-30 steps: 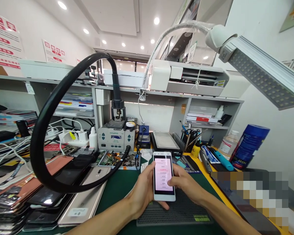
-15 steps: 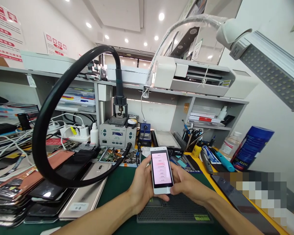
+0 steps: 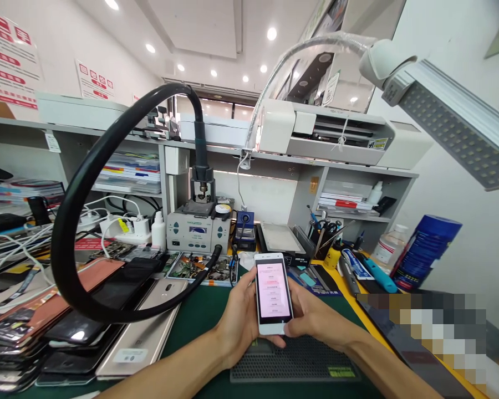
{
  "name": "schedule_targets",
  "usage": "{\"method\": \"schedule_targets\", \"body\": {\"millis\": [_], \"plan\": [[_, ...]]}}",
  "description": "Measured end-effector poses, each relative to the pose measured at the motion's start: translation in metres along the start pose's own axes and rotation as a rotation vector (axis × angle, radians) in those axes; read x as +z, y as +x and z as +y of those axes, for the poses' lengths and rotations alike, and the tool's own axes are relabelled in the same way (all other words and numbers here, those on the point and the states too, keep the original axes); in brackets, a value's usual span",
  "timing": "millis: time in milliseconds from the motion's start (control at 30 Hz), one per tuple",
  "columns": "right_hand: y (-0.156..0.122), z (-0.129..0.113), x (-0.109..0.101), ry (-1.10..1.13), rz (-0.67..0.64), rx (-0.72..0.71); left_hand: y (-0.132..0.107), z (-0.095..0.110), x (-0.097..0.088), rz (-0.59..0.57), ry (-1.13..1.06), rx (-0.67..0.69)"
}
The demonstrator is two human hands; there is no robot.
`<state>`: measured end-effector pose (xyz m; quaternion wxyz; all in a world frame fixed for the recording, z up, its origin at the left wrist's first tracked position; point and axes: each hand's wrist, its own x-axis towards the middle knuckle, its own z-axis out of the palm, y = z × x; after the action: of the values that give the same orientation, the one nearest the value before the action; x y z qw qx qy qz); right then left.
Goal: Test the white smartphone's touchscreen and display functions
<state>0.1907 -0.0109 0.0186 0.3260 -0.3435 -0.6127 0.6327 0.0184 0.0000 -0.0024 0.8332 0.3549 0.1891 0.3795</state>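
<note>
A white smartphone point(image 3: 274, 292) is held upright at the middle of the view, its screen lit pink with several lines of text too small to read. My left hand point(image 3: 238, 316) is closed around the phone's left side, and some fingertips show below its bottom edge. On the right side, my right hand point(image 3: 311, 310) grips the phone, with the thumb at its lower right corner by the bottom bezel. The fingers behind the phone are hidden. Beneath both hands lies a dark ribbed pad point(image 3: 293, 360) on the green mat point(image 3: 205, 310).
Stacked phones point(image 3: 141, 327) lie at the left under a looping black hose point(image 3: 62, 238). Behind stand a grey hot-air station point(image 3: 197, 235) and a tray of circuit boards point(image 3: 191, 269). At right are a blue can point(image 3: 426, 249) and a clear bottle point(image 3: 391, 244); a lamp point(image 3: 457, 116) hangs above.
My right thumb has shifted slightly left along the phone's lower edge. The view has tilted a little, so the phone and bench sit slightly lower. Both hands keep their hold.
</note>
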Motion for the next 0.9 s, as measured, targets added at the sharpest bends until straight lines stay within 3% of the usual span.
{"method": "schedule_targets", "body": {"millis": [433,900], "plan": [[-0.0006,-0.0011,0.0013,-0.002,-0.016,-0.008,-0.0014,0.0007,0.0036,-0.012,0.016,0.011],[-0.0010,0.0006,-0.0027,-0.056,0.123,0.002,-0.0010,-0.0009,0.0001,-0.011,0.047,0.002]]}}
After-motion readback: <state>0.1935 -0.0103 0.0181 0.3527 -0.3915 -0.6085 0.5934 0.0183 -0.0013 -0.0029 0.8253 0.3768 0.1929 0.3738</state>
